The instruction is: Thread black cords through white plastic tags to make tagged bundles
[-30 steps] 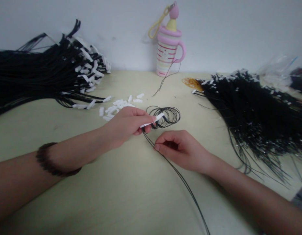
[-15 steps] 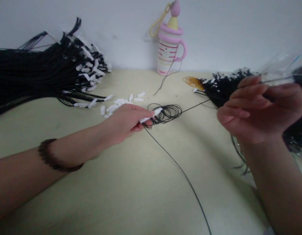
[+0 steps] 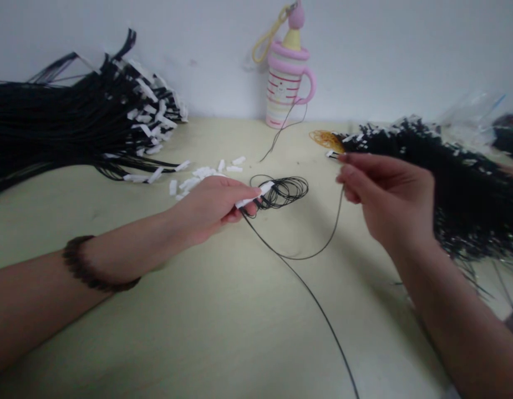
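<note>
My left hand (image 3: 217, 210) pinches a white strip (image 3: 256, 195) between thumb and fingers, along with black cord passing beneath it. Beyond the fingertips a loose coil of thin black cord (image 3: 291, 194) spreads to the right. My right hand (image 3: 389, 202) is closed in a pinch on a length of black cord (image 3: 306, 258), which sags in a curve back to the left hand. Another cord strand (image 3: 323, 313) runs from the left hand down to the front edge of view. Whatever else sits within the right fingertips is hidden.
Loose white strips (image 3: 206, 173) lie behind my left hand. A big bundle of black cords with white ends (image 3: 65, 122) fills the left; another cord pile (image 3: 460, 194) lies right, beside yellow-orange bands (image 3: 325, 138). A pink-and-white cup (image 3: 284, 83) stands by the wall.
My right hand has come down and left, nearer the left hand. The cord between the hands has gone from taut to a slack, hanging loop. My left hand stays put.
</note>
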Action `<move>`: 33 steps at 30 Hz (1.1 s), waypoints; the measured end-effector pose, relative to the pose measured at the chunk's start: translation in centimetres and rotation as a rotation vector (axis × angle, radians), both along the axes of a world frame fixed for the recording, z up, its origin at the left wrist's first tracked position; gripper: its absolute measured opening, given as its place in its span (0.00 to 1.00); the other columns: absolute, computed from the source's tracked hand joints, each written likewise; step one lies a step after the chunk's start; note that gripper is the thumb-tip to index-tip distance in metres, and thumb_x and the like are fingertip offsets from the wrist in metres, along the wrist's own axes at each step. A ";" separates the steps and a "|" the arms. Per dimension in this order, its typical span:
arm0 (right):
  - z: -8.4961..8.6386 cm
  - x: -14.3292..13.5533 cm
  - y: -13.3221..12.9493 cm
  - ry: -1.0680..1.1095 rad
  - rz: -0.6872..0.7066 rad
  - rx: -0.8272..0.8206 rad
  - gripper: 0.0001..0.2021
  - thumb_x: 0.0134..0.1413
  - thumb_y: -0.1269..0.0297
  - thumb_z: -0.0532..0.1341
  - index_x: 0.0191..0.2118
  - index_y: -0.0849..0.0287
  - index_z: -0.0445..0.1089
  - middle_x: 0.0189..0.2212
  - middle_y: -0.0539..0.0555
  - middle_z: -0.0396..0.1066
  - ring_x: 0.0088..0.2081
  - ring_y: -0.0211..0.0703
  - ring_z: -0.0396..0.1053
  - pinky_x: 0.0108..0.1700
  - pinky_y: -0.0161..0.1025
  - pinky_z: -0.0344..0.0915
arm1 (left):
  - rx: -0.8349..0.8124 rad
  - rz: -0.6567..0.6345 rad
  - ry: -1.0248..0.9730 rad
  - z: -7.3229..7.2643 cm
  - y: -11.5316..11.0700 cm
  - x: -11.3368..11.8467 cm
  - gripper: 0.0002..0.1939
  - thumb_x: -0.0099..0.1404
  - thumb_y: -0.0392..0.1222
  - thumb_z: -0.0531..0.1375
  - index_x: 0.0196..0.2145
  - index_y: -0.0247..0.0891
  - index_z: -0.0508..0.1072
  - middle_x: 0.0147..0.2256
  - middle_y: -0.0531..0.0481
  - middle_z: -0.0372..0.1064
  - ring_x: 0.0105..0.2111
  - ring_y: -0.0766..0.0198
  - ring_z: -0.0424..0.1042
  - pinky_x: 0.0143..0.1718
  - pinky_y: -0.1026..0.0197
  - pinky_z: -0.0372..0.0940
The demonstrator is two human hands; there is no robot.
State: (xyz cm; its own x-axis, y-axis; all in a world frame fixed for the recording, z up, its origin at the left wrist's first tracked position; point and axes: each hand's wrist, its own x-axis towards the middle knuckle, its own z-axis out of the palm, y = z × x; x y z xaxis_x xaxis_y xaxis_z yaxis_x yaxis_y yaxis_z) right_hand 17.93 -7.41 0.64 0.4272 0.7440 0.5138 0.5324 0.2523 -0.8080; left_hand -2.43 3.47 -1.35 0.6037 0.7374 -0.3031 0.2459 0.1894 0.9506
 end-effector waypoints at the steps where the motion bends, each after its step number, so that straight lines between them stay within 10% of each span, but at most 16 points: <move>1: -0.6 -1.3 -0.2 -0.120 0.023 -0.050 0.06 0.49 0.66 0.61 0.34 0.58 0.74 0.26 0.51 0.71 0.22 0.32 0.63 0.22 0.32 0.57 | -0.009 0.006 -0.005 0.0 0.0 0.0 0.11 0.54 0.42 0.61 0.20 0.32 0.69 0.21 0.53 0.63 0.19 0.76 0.55 0.17 0.69 0.47; 6: -2.6 -5.2 -0.5 -0.417 0.155 -0.177 0.07 0.48 0.72 0.58 0.24 0.63 0.71 0.17 0.47 0.64 0.20 0.29 0.57 0.23 0.30 0.54 | -0.031 0.032 -0.006 0.1 -0.1 0.2 0.11 0.54 0.42 0.61 0.20 0.33 0.67 0.20 0.53 0.62 0.19 0.75 0.55 0.17 0.68 0.47; 33: -3.7 -5.8 0.1 -0.312 0.178 -0.296 0.07 0.48 0.71 0.55 0.21 0.63 0.65 0.16 0.46 0.60 0.20 0.29 0.56 0.24 0.29 0.52 | 0.037 0.021 -0.008 -0.1 -0.1 0.1 0.12 0.54 0.44 0.60 0.20 0.33 0.68 0.20 0.53 0.63 0.18 0.74 0.56 0.18 0.68 0.47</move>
